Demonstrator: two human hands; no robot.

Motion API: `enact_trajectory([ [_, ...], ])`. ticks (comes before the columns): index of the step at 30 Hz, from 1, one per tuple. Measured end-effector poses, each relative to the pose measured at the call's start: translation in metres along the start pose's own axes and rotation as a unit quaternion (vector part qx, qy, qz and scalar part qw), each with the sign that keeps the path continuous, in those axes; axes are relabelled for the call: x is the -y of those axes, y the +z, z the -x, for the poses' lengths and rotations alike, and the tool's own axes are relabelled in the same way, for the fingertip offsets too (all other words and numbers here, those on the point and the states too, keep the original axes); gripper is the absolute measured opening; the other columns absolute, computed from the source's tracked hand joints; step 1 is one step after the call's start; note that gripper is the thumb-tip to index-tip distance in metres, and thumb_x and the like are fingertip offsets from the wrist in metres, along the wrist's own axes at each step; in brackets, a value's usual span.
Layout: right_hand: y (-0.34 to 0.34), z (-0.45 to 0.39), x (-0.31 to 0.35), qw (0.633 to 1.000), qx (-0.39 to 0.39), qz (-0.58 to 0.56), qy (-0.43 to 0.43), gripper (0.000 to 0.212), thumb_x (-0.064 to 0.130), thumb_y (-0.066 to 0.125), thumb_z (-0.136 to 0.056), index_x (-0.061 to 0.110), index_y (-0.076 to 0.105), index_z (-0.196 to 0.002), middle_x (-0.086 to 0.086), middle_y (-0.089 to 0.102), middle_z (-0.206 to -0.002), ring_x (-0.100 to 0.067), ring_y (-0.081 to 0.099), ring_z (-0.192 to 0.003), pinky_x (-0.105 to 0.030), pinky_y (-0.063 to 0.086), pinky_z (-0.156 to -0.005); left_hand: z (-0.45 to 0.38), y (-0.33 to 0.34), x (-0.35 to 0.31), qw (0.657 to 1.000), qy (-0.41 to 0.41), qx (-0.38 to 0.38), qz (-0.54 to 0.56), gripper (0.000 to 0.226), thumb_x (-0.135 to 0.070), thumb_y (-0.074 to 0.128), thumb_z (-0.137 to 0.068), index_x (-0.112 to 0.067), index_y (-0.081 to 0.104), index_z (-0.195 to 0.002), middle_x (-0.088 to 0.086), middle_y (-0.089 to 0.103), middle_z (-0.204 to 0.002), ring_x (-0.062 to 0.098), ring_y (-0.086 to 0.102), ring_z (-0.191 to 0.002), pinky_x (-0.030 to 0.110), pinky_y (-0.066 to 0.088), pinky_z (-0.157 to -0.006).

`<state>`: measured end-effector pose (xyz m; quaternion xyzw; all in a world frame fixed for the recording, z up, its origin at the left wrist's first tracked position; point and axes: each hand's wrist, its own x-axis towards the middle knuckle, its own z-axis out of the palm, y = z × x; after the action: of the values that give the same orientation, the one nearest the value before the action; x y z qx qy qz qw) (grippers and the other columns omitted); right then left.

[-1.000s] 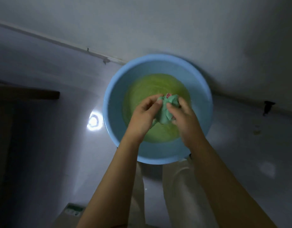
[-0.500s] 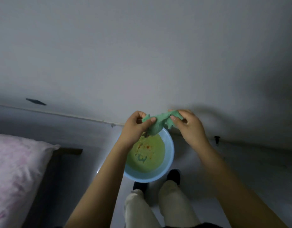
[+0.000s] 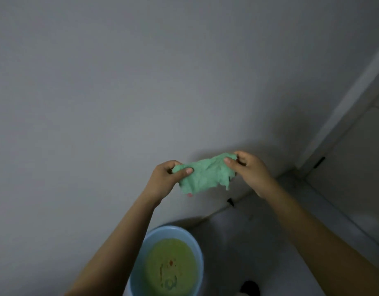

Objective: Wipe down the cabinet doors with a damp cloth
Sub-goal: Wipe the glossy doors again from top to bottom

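Here, both hands are holding a green cloth (image 3: 205, 175) up in front of a plain grey wall (image 3: 141, 92). The left hand (image 3: 163, 182) is pinching the cloth's left edge, thumb pressing over the fabric and fingers curling behind it. The right hand (image 3: 248, 169) is gripping the upper right corner, thumb on the near face and fingers folding in behind. Between them the cloth is hanging crumpled and partly spread, its lower edge ragged, with a small pink spot showing at the bottom.

Below the left forearm, a light blue basin (image 3: 197, 251) is sitting on the pale floor (image 3: 280, 242), close to the wall's foot, and is holding yellowish-green water; some marks are showing on its bottom, but nothing is reading as writing. No brand or label is legible on the cloth or basin. A dark shoe tip (image 3: 250, 287) is peeking in just right of the basin.
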<state>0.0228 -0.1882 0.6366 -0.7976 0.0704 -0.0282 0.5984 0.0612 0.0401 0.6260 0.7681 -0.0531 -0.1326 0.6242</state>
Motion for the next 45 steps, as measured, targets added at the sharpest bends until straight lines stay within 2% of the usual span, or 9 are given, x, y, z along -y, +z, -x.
enact_trajectory([
  [6, -0.108, 0.031, -0.012, 0.982, -0.178, 0.056, -0.008, 0.009, 0.016, 0.067, -0.088, 0.015, 0.061, -0.082, -0.017, 0.069, -0.086, -0.023, 0.061, -0.077, -0.043, 0.051, -0.077, -0.040, 0.113, -0.052, 0.996, 0.060, 0.069, 0.013, 0.014, -0.016, 0.060, -0.093, -0.011, 0.065, -0.082, 0.005, 0.065, -0.076, 0.021, 0.061, -0.075, 0.044, 0.054, -0.078],
  [13, -0.247, 0.062, -0.040, 0.953, -0.299, 0.050, 0.003, 0.004, 0.009, 0.065, -0.088, 0.011, 0.061, -0.089, -0.015, 0.067, -0.086, -0.022, 0.059, -0.076, -0.028, 0.047, -0.070, -0.072, 0.278, -0.122, 0.979, 0.121, 0.162, -0.003, 0.009, -0.021, 0.055, -0.096, -0.017, 0.059, -0.090, 0.003, 0.064, -0.088, 0.016, 0.061, -0.080, 0.031, 0.051, -0.071],
  [17, -0.350, 0.084, -0.070, 0.938, -0.344, 0.032, 0.022, 0.013, 0.013, 0.067, -0.088, 0.019, 0.061, -0.079, -0.011, 0.068, -0.080, -0.021, 0.062, -0.074, -0.040, 0.052, -0.073, -0.082, 0.390, -0.167, 0.968, 0.141, 0.208, -0.002, 0.012, -0.022, 0.065, -0.090, -0.011, 0.060, -0.093, 0.007, 0.067, -0.092, 0.017, 0.064, -0.082, 0.029, 0.054, -0.070],
  [22, -0.464, 0.110, -0.095, 0.911, -0.409, 0.041, 0.027, 0.012, 0.020, 0.070, -0.086, 0.019, 0.060, -0.079, 0.005, 0.063, -0.072, -0.008, 0.055, -0.065, -0.014, 0.040, -0.055, -0.080, 0.525, -0.225, 0.946, 0.167, 0.278, -0.002, 0.014, -0.017, 0.069, -0.087, -0.006, 0.060, -0.084, 0.011, 0.067, -0.082, 0.020, 0.064, -0.074, 0.031, 0.055, -0.065],
  [27, -0.550, 0.118, -0.105, 0.879, -0.472, 0.062, 0.038, 0.028, 0.034, 0.070, -0.084, 0.008, 0.060, -0.089, -0.001, 0.063, -0.075, -0.015, 0.054, -0.067, -0.029, 0.043, -0.060, -0.085, 0.626, -0.273, 0.921, 0.180, 0.346, 0.013, 0.015, -0.020, 0.069, -0.086, -0.006, 0.063, -0.085, 0.013, 0.069, -0.083, 0.024, 0.067, -0.076, 0.035, 0.057, -0.070],
  [33, -0.637, 0.105, -0.114, 0.845, -0.529, 0.079, 0.011, 0.018, 0.037, 0.072, -0.082, 0.031, 0.055, -0.085, 0.008, 0.065, -0.084, -0.010, 0.060, -0.074, -0.033, 0.051, -0.067, -0.116, 0.730, -0.326, 0.878, 0.255, 0.401, -0.061, 0.026, -0.029, 0.066, -0.088, -0.005, 0.064, -0.096, 0.011, 0.070, -0.088, 0.022, 0.068, -0.079, 0.031, 0.058, -0.070],
  [36, -0.684, 0.087, -0.119, 0.820, -0.564, 0.100, -0.012, 0.025, 0.040, 0.072, -0.081, 0.036, 0.053, -0.097, 0.009, 0.061, -0.098, -0.010, 0.060, -0.084, -0.036, 0.054, -0.072, -0.133, 0.781, -0.357, 0.853, 0.283, 0.433, -0.071, 0.023, -0.029, 0.062, -0.091, -0.007, 0.065, -0.095, 0.006, 0.068, -0.085, 0.011, 0.067, -0.071, 0.022, 0.056, -0.065],
  [39, -0.729, 0.062, -0.121, 0.782, -0.610, 0.125, -0.030, 0.035, 0.041, 0.069, -0.082, 0.034, 0.052, -0.112, 0.019, 0.051, -0.105, -0.005, 0.054, -0.093, -0.031, 0.051, -0.078, -0.153, 0.834, -0.397, 0.834, 0.291, 0.465, -0.062, 0.021, -0.031, 0.063, -0.090, -0.011, 0.062, -0.091, 0.007, 0.067, -0.086, 0.019, 0.065, -0.077, 0.033, 0.055, -0.073],
  [45, -0.839, 0.008, -0.094, 0.646, -0.702, 0.259, -0.149, 0.027, 0.064, 0.042, -0.089, 0.043, 0.050, -0.103, 0.027, 0.047, -0.100, 0.002, 0.049, -0.093, -0.012, 0.037, -0.075, -0.195, 0.935, -0.511, 0.741, 0.409, 0.514, -0.141, 0.013, -0.026, 0.060, -0.093, -0.014, 0.056, -0.091, 0.002, 0.062, -0.089, 0.013, 0.061, -0.077, 0.022, 0.052, -0.067],
])
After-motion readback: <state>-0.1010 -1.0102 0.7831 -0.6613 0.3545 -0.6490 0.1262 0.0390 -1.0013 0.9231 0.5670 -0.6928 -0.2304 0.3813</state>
